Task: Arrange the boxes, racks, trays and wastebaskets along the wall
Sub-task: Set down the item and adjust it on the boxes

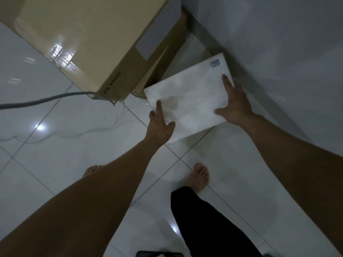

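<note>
Head view: A flat white box (189, 97) sits low over the tiled floor (55, 164), between the large cardboard box (89, 39) and the wall (278, 52), its far corner near the wall base. The left hand (160, 123) holds the near-left corner, fingers spread along the top and thumb over the near edge. The right hand (234, 104) lies flat on the right edge, fingers extended. Whether the box rests on the floor cannot be told.

Step in hand, as judged: placing the white box against the wall. Next move: set its long side flush with the wall, beside the cardboard box, then release both hands.
</note>
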A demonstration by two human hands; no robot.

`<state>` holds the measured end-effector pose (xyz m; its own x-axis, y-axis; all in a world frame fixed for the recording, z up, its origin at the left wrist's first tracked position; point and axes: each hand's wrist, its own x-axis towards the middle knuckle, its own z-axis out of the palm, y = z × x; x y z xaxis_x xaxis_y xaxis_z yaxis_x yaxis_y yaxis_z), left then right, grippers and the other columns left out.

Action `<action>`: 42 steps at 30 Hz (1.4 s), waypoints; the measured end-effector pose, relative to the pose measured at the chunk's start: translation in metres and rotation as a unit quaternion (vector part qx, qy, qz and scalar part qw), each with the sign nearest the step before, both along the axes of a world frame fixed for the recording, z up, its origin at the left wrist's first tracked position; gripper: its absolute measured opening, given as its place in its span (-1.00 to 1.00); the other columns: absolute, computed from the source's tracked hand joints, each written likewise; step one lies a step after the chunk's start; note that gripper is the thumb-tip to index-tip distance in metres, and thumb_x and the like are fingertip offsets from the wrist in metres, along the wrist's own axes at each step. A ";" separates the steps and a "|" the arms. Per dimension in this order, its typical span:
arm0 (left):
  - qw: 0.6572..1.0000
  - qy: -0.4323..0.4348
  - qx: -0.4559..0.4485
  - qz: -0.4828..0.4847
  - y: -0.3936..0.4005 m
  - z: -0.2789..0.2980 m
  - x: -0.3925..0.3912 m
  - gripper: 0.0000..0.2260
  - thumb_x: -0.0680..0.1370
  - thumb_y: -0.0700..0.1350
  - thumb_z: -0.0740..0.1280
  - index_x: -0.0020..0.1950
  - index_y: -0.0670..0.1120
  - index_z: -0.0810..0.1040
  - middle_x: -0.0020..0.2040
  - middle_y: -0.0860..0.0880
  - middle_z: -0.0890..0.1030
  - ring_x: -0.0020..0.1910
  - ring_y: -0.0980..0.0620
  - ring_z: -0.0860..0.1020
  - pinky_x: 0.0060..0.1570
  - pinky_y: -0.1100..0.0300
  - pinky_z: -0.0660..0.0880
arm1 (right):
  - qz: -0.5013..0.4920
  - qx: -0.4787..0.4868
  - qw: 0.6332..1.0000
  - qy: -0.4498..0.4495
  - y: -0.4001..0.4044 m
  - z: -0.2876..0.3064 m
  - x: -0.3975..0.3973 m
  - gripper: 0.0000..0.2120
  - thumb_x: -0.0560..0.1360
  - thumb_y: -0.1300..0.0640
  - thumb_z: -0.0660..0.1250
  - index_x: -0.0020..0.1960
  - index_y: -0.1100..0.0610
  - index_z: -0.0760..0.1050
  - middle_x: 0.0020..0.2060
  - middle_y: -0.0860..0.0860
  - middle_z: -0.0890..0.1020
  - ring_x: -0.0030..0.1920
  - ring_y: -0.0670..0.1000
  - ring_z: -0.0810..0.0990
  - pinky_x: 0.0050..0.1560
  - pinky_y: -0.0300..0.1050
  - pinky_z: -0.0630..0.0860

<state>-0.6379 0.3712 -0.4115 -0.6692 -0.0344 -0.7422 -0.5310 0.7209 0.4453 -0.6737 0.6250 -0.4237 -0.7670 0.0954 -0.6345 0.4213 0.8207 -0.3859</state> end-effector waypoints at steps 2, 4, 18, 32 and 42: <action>1.000 -0.003 0.004 -0.006 -0.002 0.000 -0.003 -0.24 0.59 -0.07 0.30 0.60 0.07 -0.15 0.46 -0.19 0.20 0.31 -0.20 0.39 0.16 0.05 0.41 | 0.004 -0.019 0.999 -0.025 0.002 -0.006 -0.008 0.10 0.37 0.05 0.55 0.57 -0.25 -0.19 0.57 0.11 -0.02 0.52 0.19 0.09 0.47 0.10 0.22; 1.000 -0.008 0.009 -0.019 -0.008 0.005 -0.007 -0.27 0.57 -0.07 0.30 0.60 0.05 -0.09 0.44 -0.19 0.25 0.33 -0.20 0.38 0.23 -0.01 0.43 | 0.005 -0.033 0.998 -0.062 0.002 -0.006 -0.012 0.11 0.37 0.01 0.56 0.56 -0.25 -0.21 0.58 0.08 -0.13 0.56 0.16 -0.01 0.51 0.09 0.14; 0.991 0.043 0.000 -0.125 -0.069 0.119 0.005 -0.49 0.57 -0.13 0.31 0.50 -0.16 0.28 0.45 -0.15 0.32 0.31 -0.13 0.44 0.24 0.12 0.38 | -0.094 -0.074 0.993 0.002 -0.149 0.118 0.061 -0.31 0.53 0.05 0.38 0.56 0.09 0.15 0.56 0.12 0.13 0.52 0.15 0.15 0.47 0.06 0.21; 0.911 0.069 0.010 -0.406 -0.201 0.226 0.022 -0.52 0.59 -0.11 0.23 0.51 -0.12 0.26 0.42 -0.14 0.34 0.35 -0.13 0.37 0.27 -0.01 0.37 | -0.407 -0.106 0.907 -0.040 -0.331 0.217 0.173 -0.36 0.55 0.00 0.36 0.55 0.04 0.20 0.48 0.04 0.30 0.45 0.06 0.31 0.38 -0.15 0.19; 0.811 0.043 0.035 -0.583 -0.205 0.240 0.127 -0.52 0.61 -0.11 0.21 0.52 -0.13 0.23 0.43 -0.14 0.33 0.34 -0.12 0.35 0.29 0.01 0.33 | -0.616 -0.129 0.777 -0.023 -0.432 0.240 0.328 -0.38 0.54 0.01 0.38 0.53 0.04 0.24 0.47 0.01 0.35 0.41 0.06 0.37 0.43 0.06 0.32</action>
<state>-0.5109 0.1662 -0.1711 -0.2658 0.6986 -0.6643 0.5275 0.6822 0.5063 -0.3459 0.1934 -0.1837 -0.1706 0.6036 -0.7788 0.8436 -0.3189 -0.4320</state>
